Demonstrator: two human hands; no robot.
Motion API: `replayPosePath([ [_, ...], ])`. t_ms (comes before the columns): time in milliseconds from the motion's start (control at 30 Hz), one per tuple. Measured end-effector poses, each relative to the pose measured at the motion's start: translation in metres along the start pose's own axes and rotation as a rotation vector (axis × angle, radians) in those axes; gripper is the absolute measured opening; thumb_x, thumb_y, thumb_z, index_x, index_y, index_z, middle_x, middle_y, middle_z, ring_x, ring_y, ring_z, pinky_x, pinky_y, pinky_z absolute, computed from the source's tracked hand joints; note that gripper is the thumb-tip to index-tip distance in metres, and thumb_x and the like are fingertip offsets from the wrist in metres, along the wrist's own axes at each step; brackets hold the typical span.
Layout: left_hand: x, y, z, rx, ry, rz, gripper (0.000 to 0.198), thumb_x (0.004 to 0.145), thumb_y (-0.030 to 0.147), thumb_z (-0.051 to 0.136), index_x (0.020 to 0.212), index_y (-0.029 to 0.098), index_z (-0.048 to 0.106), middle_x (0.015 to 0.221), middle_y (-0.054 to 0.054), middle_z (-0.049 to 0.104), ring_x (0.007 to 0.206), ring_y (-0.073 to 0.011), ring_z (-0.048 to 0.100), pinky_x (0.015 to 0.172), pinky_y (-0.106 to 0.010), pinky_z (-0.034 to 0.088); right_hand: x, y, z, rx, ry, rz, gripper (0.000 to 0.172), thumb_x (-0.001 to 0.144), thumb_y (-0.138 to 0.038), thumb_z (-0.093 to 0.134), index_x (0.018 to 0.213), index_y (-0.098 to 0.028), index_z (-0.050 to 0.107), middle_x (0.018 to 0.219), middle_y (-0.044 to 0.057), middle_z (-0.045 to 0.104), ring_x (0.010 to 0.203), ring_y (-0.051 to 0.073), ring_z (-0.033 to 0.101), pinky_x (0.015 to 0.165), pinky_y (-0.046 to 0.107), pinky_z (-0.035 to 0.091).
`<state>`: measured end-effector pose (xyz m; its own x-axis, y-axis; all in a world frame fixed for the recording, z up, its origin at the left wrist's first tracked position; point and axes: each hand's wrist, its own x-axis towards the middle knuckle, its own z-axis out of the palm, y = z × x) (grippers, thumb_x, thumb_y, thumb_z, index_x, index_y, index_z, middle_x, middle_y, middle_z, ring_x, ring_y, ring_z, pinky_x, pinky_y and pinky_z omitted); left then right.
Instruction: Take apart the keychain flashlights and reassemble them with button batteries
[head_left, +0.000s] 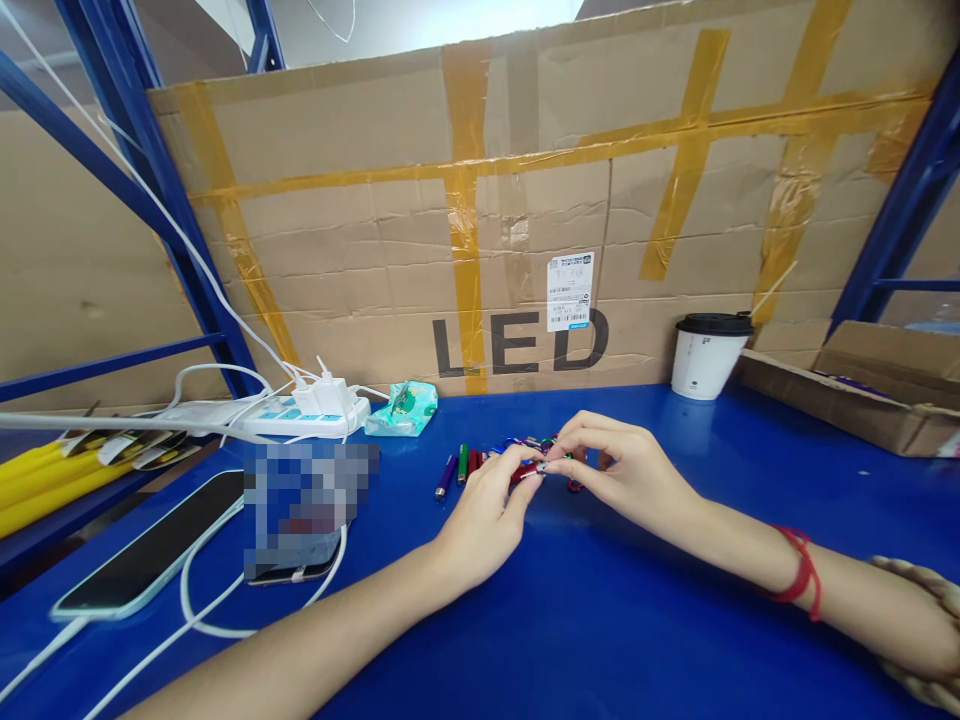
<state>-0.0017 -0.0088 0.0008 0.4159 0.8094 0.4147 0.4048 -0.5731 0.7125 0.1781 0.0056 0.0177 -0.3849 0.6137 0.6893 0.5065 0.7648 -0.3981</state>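
My left hand is closed, pinching a small red metallic tube with a silver end between thumb and fingertips. My right hand has its thumb and fingers pinched at the silver end of that tube; whether a tiny part sits between them is too small to tell. Left of my left hand lie similar tubes, a dark blue-purple one and a green one, with red ones partly hidden by my fingers. Behind my fingertips are several more shiny coloured pieces, partly covered.
On the blue table stand a white lidded cup and an open cardboard box. To the left are a phone, white cables, a power strip, a green packet and a blurred-out item. Taped cardboard stands behind.
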Motion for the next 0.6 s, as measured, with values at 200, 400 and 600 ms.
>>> replayPosePath([
  [200, 0.0001, 0.0004, -0.0008, 0.027, 0.0, 0.019, 0.02, 0.092, 0.021, 0.039, 0.104, 0.021, 0.054, 0.101, -0.003, 0.062, 0.094, -0.0198, 0.055, 0.082, -0.03, 0.043, -0.0011, 0.0016, -0.0001, 0.008, -0.021, 0.052, 0.016, 0.082, -0.034, 0.063, 0.074, -0.021, 0.067, 0.077, 0.002, 0.061, 0.065, 0.014, 0.055, 0.048, 0.022, 0.038],
  [400, 0.0007, -0.0007, -0.0004, 0.022, 0.003, 0.026, 0.019, 0.092, 0.021, 0.04, 0.104, 0.021, 0.055, 0.103, -0.003, 0.061, 0.097, -0.0203, 0.054, 0.087, -0.031, 0.04, -0.0016, 0.0021, 0.0001, 0.016, -0.02, 0.057, 0.015, 0.081, -0.034, 0.064, 0.075, -0.021, 0.067, 0.078, 0.001, 0.061, 0.064, 0.013, 0.054, 0.048, 0.022, 0.037],
  [600, 0.0009, -0.0007, -0.0002, 0.018, 0.004, 0.025, 0.019, 0.092, 0.021, 0.04, 0.103, 0.021, 0.055, 0.101, -0.003, 0.061, 0.098, -0.0206, 0.053, 0.089, -0.033, 0.039, -0.0017, 0.0036, 0.0014, 0.02, -0.012, 0.052, 0.017, 0.081, -0.037, 0.064, 0.075, -0.021, 0.067, 0.077, 0.001, 0.061, 0.063, 0.012, 0.054, 0.048, 0.022, 0.037],
])
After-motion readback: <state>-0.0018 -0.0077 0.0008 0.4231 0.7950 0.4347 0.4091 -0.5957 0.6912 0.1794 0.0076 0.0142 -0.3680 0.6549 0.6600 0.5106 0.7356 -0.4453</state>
